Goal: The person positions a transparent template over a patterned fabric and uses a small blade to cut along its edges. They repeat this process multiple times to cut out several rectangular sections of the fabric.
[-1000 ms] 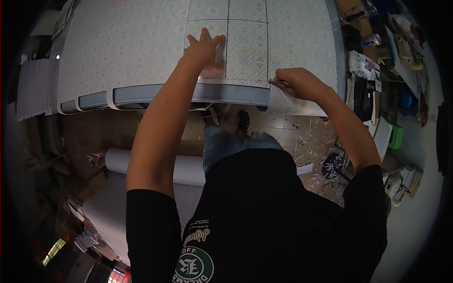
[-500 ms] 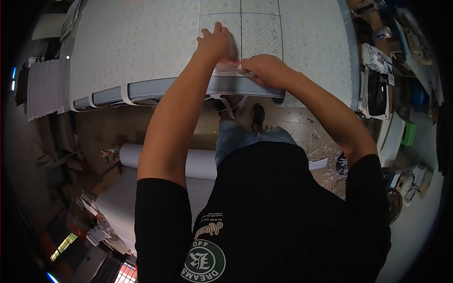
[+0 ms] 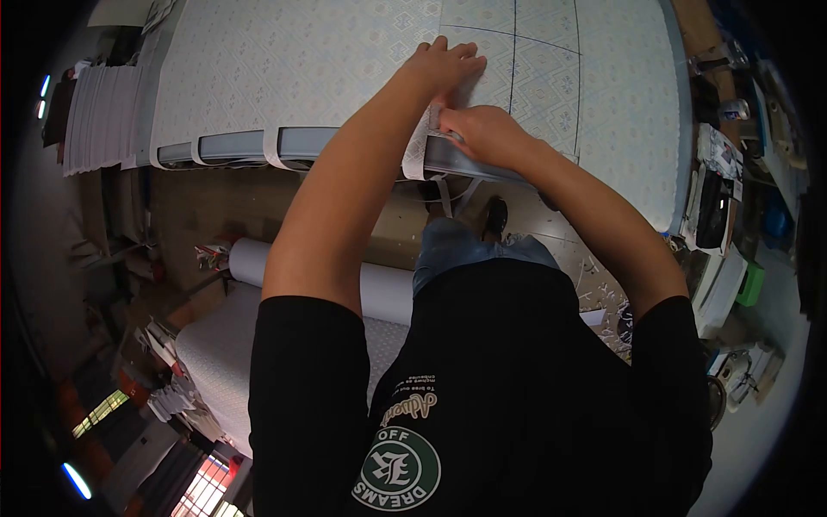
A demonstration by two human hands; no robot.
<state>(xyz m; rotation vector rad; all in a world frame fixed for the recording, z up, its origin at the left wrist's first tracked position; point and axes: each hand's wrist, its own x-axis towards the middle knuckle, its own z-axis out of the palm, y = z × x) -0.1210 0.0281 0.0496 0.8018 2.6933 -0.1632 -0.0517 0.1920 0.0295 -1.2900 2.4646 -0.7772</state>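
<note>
Pale patterned fabric [image 3: 284, 77] covers the table in front of me, with dark straight lines drawn on its right part. My left hand [image 3: 448, 69] lies on the fabric with its fingers spread. Just below and to the right, my right hand [image 3: 487, 133] is closed round a small tool [image 3: 454, 136], mostly hidden by the fingers. Between my hands and the near edge, a narrow strip [image 3: 415, 155] of the fabric hangs over the grey table edge [image 3: 469, 159]. More strips [image 3: 272, 148] hang over the edge at the left.
Stacked folded white material [image 3: 102, 116] stands at the left. A large roll [image 3: 388, 293] lies low behind me, near more patterned material [image 3: 220, 345]. Scraps [image 3: 603, 280] litter the floor. Papers, a can [image 3: 734, 110] and a green box [image 3: 750, 284] are at the right.
The view has shifted, so the table appears farther right. My left hand now lies nearer the drawn lines, above my right hand. A cut strip now hangs over the edge beside my right hand.
</note>
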